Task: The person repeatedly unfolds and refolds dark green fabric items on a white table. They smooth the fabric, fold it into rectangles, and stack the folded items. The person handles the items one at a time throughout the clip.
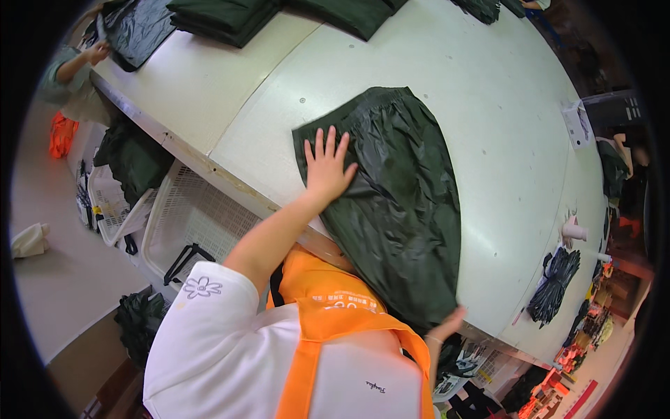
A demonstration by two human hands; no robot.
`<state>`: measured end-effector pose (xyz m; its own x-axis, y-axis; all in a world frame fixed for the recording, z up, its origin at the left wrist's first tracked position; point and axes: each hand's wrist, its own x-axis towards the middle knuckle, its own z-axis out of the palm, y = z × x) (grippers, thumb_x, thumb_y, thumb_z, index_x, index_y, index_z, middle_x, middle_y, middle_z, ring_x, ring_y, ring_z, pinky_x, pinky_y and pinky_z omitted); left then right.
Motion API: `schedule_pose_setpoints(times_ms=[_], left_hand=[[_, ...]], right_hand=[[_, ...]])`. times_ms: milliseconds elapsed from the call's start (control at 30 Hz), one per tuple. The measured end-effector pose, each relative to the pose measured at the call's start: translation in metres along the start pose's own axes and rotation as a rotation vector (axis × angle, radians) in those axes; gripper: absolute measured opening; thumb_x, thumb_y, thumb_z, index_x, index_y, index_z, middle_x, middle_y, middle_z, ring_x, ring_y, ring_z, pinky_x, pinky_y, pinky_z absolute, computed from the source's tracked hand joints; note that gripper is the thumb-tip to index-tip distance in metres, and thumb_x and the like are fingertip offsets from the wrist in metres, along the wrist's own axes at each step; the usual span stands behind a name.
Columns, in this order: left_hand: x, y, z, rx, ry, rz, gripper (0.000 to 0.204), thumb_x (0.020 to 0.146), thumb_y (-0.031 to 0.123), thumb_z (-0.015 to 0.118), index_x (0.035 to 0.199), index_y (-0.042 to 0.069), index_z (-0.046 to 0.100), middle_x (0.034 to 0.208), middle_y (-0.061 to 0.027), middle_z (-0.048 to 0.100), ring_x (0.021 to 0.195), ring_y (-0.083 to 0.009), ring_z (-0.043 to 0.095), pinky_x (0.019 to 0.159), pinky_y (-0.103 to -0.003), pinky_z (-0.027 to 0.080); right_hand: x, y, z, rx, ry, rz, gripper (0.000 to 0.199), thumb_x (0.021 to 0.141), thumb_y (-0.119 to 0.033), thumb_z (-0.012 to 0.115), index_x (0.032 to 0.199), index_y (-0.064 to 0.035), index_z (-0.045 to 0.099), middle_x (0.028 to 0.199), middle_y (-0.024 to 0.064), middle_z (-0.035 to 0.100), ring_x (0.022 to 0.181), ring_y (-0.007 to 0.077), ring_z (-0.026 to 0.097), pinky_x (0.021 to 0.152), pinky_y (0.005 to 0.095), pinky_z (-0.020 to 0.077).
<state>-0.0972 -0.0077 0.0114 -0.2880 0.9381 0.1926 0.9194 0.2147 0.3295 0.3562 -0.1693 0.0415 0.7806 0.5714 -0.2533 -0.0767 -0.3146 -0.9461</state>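
Observation:
A pair of dark green, shiny rain trousers (398, 188) lies on the white table, its gathered elastic waistband at the far end. The legs run toward me and hang over the near edge against my orange apron. My left hand (329, 165) rests flat on the fabric just below the waistband, fingers spread. Beside the lower right edge of the trousers is my right hand (447, 326), touching or very near the cloth. Its fingers are small and blurred, so its grip is unclear.
Folded dark green garments (227, 17) are stacked at the table's far left, near another person's hand (98, 52). White plastic baskets (202, 202) stand below the left table edge. A bundle of dark strips (555, 286) and a thread cone (574, 230) sit at the right.

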Motion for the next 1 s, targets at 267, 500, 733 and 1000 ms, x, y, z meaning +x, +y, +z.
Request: schedule_pose_setpoints(times_ms=[267,500,733,1000], left_hand=[[-0.056,0.006,-0.014,-0.038,-0.076,-0.124,0.077,0.080,0.045,0.061,0.144,0.018,0.029,0.152,-0.0139,0.018,0.139,-0.0381,0.014,0.108,-0.060,0.011],[-0.017,-0.169,-0.059,0.171,0.055,-0.272,0.063,0.077,0.041,0.068,0.132,0.020,0.046,0.147,-0.0064,0.031,0.138,-0.0296,0.021,0.109,-0.057,0.013],[0.007,-0.064,-0.045,-0.065,0.226,-0.075,0.058,0.078,0.023,0.065,0.130,0.010,0.043,0.141,-0.0204,0.035,0.132,-0.0389,0.030,0.106,-0.056,0.023],[-0.021,0.027,-0.014,-0.048,-0.234,0.285,0.083,0.066,0.042,0.077,0.136,0.014,0.040,0.144,-0.0141,0.034,0.133,-0.0347,0.030,0.103,-0.053,0.029]], right_hand=[[0.003,-0.286,0.089,-0.815,-0.276,-1.697,0.015,0.090,-0.001,0.052,0.098,0.0020,0.064,0.089,0.0164,0.066,0.078,0.0306,0.065,0.069,0.0338,0.0507],[0.037,-0.106,0.167,-1.516,-0.972,-1.208,0.053,0.085,-0.028,0.061,0.132,-0.0090,0.046,0.130,0.0147,0.050,0.124,0.0344,0.042,0.105,0.0504,0.0279],[0.040,-0.031,0.205,-1.221,-1.045,-0.993,0.071,0.086,-0.035,0.058,0.146,-0.0193,0.024,0.154,0.0134,0.008,0.141,0.0370,0.007,0.109,0.0571,0.0106],[0.069,-0.026,0.149,-1.306,-0.677,-0.992,0.078,0.078,-0.017,0.064,0.146,-0.0167,0.025,0.151,0.0093,0.023,0.139,0.0257,0.022,0.112,0.0522,0.0135]])
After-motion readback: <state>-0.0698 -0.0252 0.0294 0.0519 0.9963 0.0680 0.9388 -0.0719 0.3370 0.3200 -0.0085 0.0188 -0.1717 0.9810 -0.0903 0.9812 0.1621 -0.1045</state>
